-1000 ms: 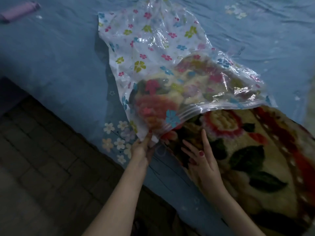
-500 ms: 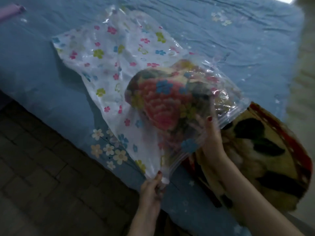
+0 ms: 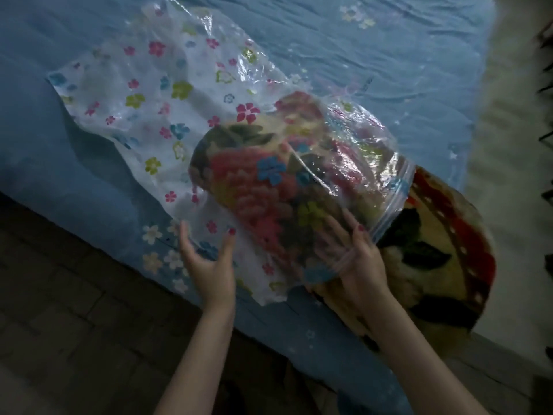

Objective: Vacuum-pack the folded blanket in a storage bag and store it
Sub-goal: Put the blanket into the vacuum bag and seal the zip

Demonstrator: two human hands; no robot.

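Since half a second ago, my left hand (image 3: pixel 209 265) has let go of the storage bag (image 3: pixel 179 94) corner it was pinching; its fingers (image 3: pixel 229 241) are now spread and relaxed, touching the bag's near edge. My right hand (image 3: pixel 356 259) has slid lower, its fingers reaching in at the bag's zip mouth, with the thumb over the plastic; I cannot tell how firmly it grips. I see the folded blanket (image 3: pixel 434 256) partly inside the bag on the blue bed (image 3: pixel 359 55), its floral end sticking out right.
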